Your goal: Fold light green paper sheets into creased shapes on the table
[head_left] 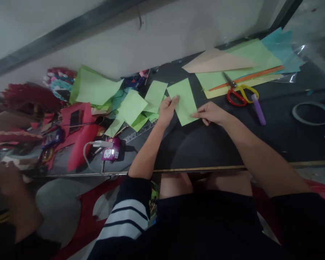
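Note:
A light green paper rectangle (184,102) lies on the dark table (222,144) in front of me. My left hand (168,110) grips its left edge with fingers curled over the paper. My right hand (209,112) presses its fingertips on the lower right edge of the same sheet. Several more green paper pieces (132,106) lie just left of my left hand.
Red and yellow scissors (239,93) and a purple glue stick (258,109) lie right of my hands, on and beside a stack of coloured sheets (249,57). A tape roll (312,112) sits far right. Red paper (79,141), a purple device (111,151) and decorations crowd the left. Another person's arm (13,195) is at lower left.

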Motion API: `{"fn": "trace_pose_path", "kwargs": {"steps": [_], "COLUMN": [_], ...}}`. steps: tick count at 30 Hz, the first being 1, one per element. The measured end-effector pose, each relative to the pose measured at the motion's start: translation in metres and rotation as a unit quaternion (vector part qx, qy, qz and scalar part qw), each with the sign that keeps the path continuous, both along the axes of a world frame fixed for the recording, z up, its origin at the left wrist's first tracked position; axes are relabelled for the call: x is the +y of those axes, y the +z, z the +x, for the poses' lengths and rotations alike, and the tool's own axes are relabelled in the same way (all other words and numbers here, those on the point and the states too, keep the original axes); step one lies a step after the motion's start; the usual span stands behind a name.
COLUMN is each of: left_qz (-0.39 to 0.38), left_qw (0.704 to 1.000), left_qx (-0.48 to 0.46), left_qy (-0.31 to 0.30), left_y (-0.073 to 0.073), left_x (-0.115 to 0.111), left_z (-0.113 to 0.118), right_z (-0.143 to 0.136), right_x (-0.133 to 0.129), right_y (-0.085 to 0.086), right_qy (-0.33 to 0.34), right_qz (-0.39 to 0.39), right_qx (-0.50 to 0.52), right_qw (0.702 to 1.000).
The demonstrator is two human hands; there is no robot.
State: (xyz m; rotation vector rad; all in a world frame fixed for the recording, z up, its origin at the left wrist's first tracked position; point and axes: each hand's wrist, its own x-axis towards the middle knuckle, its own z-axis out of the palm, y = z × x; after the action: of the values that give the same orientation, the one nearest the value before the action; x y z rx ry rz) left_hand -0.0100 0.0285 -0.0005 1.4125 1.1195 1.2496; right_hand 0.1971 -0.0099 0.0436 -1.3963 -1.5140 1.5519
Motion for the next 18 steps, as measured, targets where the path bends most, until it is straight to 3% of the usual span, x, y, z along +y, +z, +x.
{"fn": "trace_pose_path", "kwargs": {"steps": [2, 8, 14, 18], "left_qz": [-0.008, -0.072, -0.125, -0.149], "left_qw": [1.0, 0.994, 0.988, 0.986], "left_qx": [0.018, 0.024, 0.025, 0.014], "left_qy": [0.008, -0.072, -0.09, -0.071], "left_y": [-0.002, 0.002, 0.013, 0.013], "left_x": [-0.003, -0.022, -0.03, -0.029], "left_z": [-0.004, -0.003, 0.008, 0.01], "right_z": [0.001, -0.005, -0.006, -0.005], "right_x": [0.0, 0.006, 0.006, 0.009], "right_y": [0.001, -0.005, -0.015, -0.02], "right_qy": [0.019, -0.165, -0.221, -0.222], "right_qz": [-0.004, 0.061, 0.183, 0.199], "right_qx": [0.001, 0.09, 0.1, 0.11], "right_qw": [1.0, 0.98, 0.953, 0.948]}}
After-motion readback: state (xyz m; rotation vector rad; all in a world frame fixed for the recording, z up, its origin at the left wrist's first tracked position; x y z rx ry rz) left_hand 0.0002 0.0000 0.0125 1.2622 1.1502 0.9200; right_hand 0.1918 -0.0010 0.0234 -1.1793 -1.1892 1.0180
